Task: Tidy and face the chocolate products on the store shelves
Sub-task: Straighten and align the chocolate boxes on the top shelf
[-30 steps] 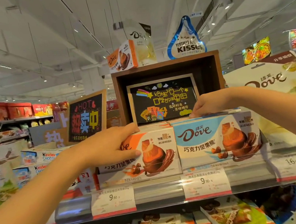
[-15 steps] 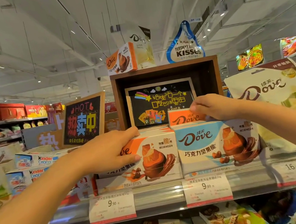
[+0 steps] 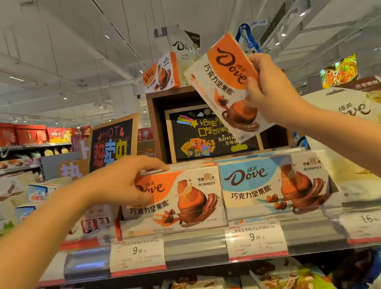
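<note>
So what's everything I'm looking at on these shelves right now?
Lifted Dove box: one, orange and white, tilted in the air above the shelf.
Orange Dove row: one facing box, shelf left of centre.
Blue Dove row: one facing box, beside it on the right.
Display Dove box: one, orange, on top of the wooden crate.
Price tags: three, white, along the shelf edge.
Dove bag: one, white, far right.
Left hand: rests on the orange row.
Right hand: holds the lifted box.

three orange dove boxes (image 3: 226, 84) show, one blue dove box (image 3: 273, 179), three price tags (image 3: 137, 256) on the shelf rail, two chalkboard signs (image 3: 112, 143), and two hands (image 3: 126, 183).
</note>
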Tool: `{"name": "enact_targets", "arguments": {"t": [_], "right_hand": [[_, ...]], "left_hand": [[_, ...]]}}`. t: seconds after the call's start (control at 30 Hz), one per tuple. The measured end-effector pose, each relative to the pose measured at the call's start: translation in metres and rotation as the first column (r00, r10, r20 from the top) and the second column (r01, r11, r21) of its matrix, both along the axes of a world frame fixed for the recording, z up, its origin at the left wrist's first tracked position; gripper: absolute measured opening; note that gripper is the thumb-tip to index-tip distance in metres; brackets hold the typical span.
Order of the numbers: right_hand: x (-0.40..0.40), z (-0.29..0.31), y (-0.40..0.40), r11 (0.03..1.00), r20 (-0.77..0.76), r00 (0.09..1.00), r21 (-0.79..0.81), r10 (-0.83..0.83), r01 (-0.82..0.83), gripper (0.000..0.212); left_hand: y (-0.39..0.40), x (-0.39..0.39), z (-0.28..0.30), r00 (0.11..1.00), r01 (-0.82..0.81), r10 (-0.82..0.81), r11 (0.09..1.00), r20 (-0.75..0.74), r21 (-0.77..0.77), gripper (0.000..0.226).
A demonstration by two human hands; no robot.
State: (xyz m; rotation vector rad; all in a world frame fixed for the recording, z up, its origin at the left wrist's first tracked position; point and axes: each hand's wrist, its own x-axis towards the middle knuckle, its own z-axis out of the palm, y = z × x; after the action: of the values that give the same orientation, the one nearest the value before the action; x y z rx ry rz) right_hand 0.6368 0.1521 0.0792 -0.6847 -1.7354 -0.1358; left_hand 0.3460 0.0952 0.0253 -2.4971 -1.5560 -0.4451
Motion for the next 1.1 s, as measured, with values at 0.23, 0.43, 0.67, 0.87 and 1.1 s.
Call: {"name": "enact_targets", "arguments": {"t": [0.23,0.43,0.67,0.87,1.1], "right_hand": [[-0.034,-0.009,-0.030,0.885,-0.118,0.896,-0.142,0.428,-0.442,0.037],[-0.063,-0.044,-0.036,0.869,0.111,0.869,-0.192,0.482,-0.457,0.037],[-0.075,-0.059,-0.034,0.936,0.397,0.854,-0.244,0.336,-0.255,0.036],[-0.086,-0.043,-0.046,0.970,0.566,0.797,-0.225,0.208,-0.094,0.038],[-0.085,-0.033,-0.048,0.963,0.591,0.778,-0.259,0.213,-0.067,0.035]], "left_hand": [[0.004,-0.025,-0.007,0.996,-0.051,0.042,0.991,0.076,0.122,0.047],[0.015,-0.038,-0.014,0.991,0.000,-0.019,0.989,0.132,0.146,0.054],[0.005,-0.071,0.009,0.799,0.421,-0.171,0.844,0.577,-0.333,0.086],[0.005,-0.066,0.002,0.720,0.461,-0.278,0.877,0.636,-0.139,0.084],[0.003,-0.064,-0.003,0.704,0.448,-0.329,0.894,0.630,-0.033,0.065]]}}
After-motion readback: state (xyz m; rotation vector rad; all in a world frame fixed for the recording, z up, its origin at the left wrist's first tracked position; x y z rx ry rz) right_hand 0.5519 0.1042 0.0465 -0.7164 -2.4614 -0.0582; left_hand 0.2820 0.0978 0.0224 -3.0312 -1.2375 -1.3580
